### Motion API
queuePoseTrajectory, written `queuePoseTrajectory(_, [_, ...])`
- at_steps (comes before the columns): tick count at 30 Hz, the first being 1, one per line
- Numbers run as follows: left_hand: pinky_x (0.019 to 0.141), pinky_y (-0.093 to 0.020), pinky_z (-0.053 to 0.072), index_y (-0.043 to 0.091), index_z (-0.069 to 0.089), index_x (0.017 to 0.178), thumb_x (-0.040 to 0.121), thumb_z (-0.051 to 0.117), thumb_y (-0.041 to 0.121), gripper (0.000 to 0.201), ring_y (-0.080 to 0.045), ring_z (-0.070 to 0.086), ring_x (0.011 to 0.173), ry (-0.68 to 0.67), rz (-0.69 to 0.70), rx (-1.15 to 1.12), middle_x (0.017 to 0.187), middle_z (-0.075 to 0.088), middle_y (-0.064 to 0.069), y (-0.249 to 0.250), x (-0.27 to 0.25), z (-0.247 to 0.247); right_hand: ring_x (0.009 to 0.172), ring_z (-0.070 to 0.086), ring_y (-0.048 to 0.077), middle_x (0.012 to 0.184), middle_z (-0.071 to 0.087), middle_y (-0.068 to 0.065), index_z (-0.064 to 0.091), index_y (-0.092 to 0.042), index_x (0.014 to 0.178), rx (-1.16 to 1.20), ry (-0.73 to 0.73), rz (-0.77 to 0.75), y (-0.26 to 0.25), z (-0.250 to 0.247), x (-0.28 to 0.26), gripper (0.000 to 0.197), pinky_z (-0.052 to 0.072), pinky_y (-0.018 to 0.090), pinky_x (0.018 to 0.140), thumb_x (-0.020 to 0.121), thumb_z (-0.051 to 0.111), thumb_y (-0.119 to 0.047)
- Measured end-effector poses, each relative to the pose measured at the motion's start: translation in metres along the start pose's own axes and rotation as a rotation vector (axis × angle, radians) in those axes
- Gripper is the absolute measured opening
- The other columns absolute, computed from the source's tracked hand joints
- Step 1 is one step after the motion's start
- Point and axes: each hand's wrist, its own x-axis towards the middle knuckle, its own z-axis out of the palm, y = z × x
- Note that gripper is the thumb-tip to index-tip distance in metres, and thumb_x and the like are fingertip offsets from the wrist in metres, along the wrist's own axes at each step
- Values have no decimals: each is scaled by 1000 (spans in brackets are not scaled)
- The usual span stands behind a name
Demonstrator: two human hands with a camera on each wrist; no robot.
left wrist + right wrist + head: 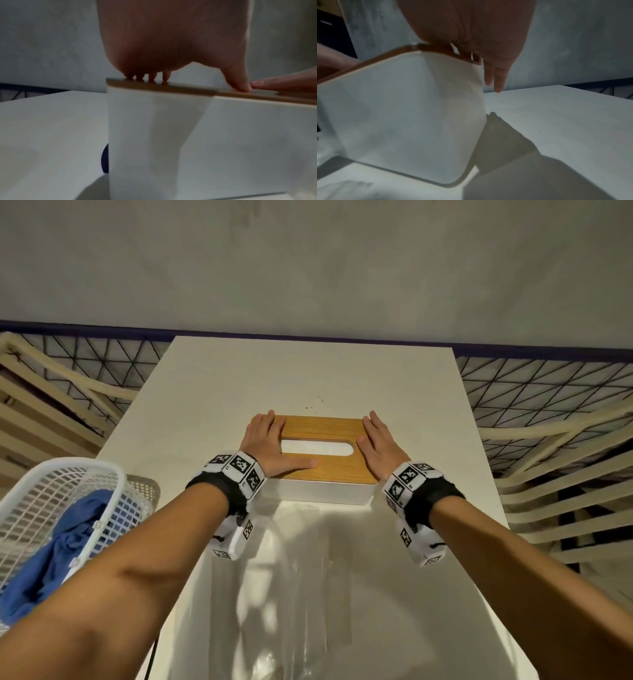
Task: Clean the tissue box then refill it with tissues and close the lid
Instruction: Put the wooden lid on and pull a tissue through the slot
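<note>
A white tissue box [322, 491] stands mid-table with its wooden lid [323, 469] seated on top. White tissue [317, 447] shows through the lid's oval slot. My left hand [265, 441] lies flat on the lid's left end, thumb stretched along the near side. My right hand [380, 443] lies flat on the right end, two fingers hanging past the edge [494, 79]. In the left wrist view the fingertips [150, 78] and thumb [240, 83] press the lid [188, 88] on the white box wall [171, 135]. The right wrist view shows the box corner [411, 115] under the palm.
The white table [212, 392] runs back to a grey wall. A clear plastic wrapper [291, 594] lies on the near part of the table. A white mesh basket [51, 501] with blue cloth [68, 546] sits at the left. Slatted frames flank both sides.
</note>
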Motion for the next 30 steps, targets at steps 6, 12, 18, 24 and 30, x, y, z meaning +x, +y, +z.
queuePoseTrajectory(6, [106,-36,27,16,62,116,87,53,33,34,-27,31,125,327,-45,-110,130,51,-8,11,-14,-2,142,21,24,157,14,6,4,-15,148,376,64,285,-1,0,-15,70,19,33,114,95,37,-45])
queuePoseTrajectory(12, [105,-41,26,14,60,119,76,40,74,76,-34,30,125,58,-316,104,132,45,-12,38,-8,11,131,42,28,146,40,9,20,-15,146,470,67,368,-1,23,-16,69,31,37,111,92,40,-52])
queuePoseTrajectory(18, [109,-43,19,10,58,119,77,47,70,74,-35,24,134,47,-423,58,141,36,-13,49,7,17,130,43,27,145,42,9,23,-16,145,515,64,348,-4,24,-18,67,30,40,112,91,38,-53])
queuePoseTrajectory(24, [100,-40,28,11,52,61,87,50,48,45,-31,30,124,78,-417,-63,108,51,-10,53,7,18,132,41,25,146,41,8,23,-17,145,571,84,364,-6,24,-21,64,29,35,112,93,39,-49])
queuePoseTrajectory(30, [92,-38,27,18,67,79,88,51,42,30,-26,44,115,148,-370,-89,107,65,-7,49,11,23,134,37,24,148,37,7,19,-15,146,568,73,365,-7,21,-24,63,27,32,110,95,37,-47])
